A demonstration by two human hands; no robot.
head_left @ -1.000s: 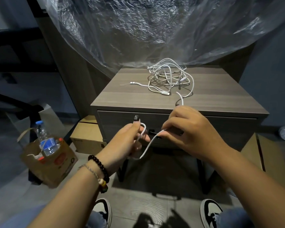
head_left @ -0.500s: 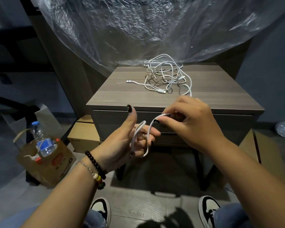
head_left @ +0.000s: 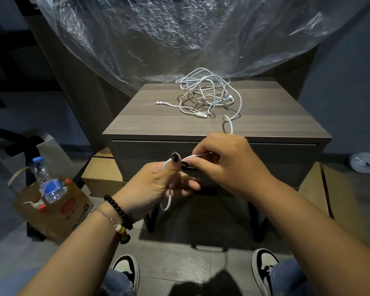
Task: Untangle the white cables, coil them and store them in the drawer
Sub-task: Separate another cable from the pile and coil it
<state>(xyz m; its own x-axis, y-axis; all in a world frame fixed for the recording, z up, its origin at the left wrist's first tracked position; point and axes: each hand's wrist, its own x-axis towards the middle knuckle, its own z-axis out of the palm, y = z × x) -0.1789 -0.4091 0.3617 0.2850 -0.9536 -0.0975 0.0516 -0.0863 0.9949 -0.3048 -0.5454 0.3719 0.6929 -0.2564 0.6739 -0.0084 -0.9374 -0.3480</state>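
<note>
Two hands meet before the closed drawer [head_left: 218,159]. Head view: left hand [head_left: 158,184] grips a small loop of white cable [head_left: 230,124]; right hand [head_left: 224,165] pinches the same strand, which runs up and away to the tangle [head_left: 205,95] on the bench [head_left: 276,116], nearer the right hand.

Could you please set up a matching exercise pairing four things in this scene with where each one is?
Things:
1. tangled cables
2. water bottle
3. drawer
4. cable loop

Places:
A. in the brown paper bag
B. held by the left hand
C. on the nightstand top
D. shut, behind both hands

Pairs: 1-C, 2-A, 3-D, 4-B
</note>
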